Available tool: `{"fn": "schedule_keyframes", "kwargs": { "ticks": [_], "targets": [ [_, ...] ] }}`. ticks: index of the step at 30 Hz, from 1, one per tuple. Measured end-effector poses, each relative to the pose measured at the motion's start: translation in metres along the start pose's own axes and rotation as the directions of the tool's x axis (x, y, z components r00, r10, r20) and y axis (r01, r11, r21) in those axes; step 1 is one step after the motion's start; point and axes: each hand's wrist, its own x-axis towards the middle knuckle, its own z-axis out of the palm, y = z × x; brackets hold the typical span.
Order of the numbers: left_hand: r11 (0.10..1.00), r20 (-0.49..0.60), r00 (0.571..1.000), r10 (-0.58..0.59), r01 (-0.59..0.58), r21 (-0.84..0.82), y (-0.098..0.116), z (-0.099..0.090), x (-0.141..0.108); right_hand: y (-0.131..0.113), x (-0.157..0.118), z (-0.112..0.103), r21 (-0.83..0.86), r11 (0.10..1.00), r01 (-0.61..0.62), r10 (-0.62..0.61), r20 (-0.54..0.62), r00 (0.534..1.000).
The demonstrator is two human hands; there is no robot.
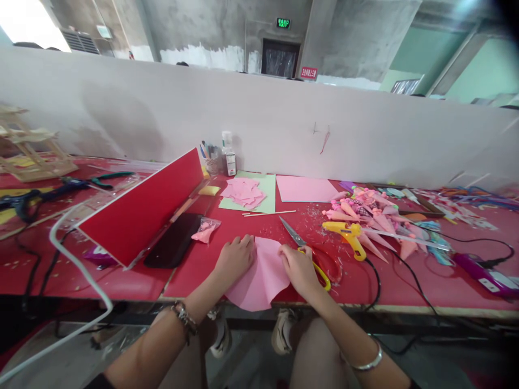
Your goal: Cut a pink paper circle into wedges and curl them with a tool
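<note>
A fan-shaped sheet of pink paper (261, 278) with soft creases lies at the table's front edge, its lower end hanging over. My left hand (239, 258) presses on its upper left side, fingers bent over the paper. On the right edge, my right hand (299, 270) grips the paper between thumb and fingers; the fingertips are partly hidden. Scissors (292, 232) with red and yellow handles lie beside my right hand, blades pointing away. Farther right rests a yellow glue gun (344, 233), next to a heap of pink paper cones (371, 213).
Pink paper pieces (243, 193) lie on a green sheet (268, 197), with a pink sheet (306, 189) to its right. A red board (146, 208) leans at left above a black phone-like slab (174, 240). Beside it is a small plastic bag (206, 230). Cables cross the right side.
</note>
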Motion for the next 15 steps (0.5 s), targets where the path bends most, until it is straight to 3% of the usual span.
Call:
{"fn": "schedule_keyframes", "kwargs": {
  "ticks": [7, 15],
  "targets": [
    [0.999, 0.0, 1.0, 0.019, -0.019, -0.049, -0.004, -0.007, -0.004, 0.002, -0.001, -0.008, 0.028, 0.999, -0.015, 0.016, -0.02, 1.0],
    [0.984, -0.005, 0.994, 0.113, -0.113, -0.138, -0.001, -0.009, -0.03, 0.01, 0.009, -0.013, 0.285, 0.956, -0.069, 0.091, -0.066, 0.994]
  ]
}}
